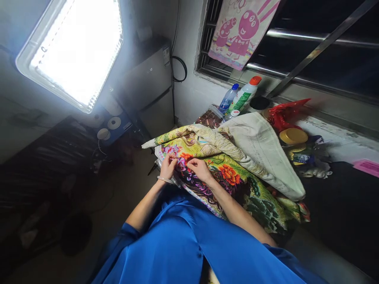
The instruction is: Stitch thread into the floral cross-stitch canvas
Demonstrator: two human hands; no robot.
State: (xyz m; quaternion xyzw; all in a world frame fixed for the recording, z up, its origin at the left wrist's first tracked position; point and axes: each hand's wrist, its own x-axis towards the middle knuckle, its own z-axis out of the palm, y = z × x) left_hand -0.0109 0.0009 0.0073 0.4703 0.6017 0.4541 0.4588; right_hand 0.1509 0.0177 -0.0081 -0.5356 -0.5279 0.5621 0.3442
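Note:
A large piece of cross-stitch fabric (pixel 219 157) spreads in front of me, with orange and purple flowers on a yellow-green and dark ground. Its far part is folded over, showing the pale back. My left hand (pixel 168 167), with a bangle at the wrist, is over the near left part of the cloth, its fingers pinched together by the purple flowers. A short way to the right, my right hand (pixel 200 169) is also closed in a pinch just above an orange flower. Whatever is between the fingers of either hand is too small to make out.
A bright lamp (pixel 79 51) hangs at upper left. Beyond the cloth stand a blue-capped bottle (pixel 227 98), a red-capped white bottle (pixel 245 94), a red plastic bag (pixel 286 114) and a yellow-lidded jar (pixel 293 136). A grey fridge (pixel 148 79) stands against the wall.

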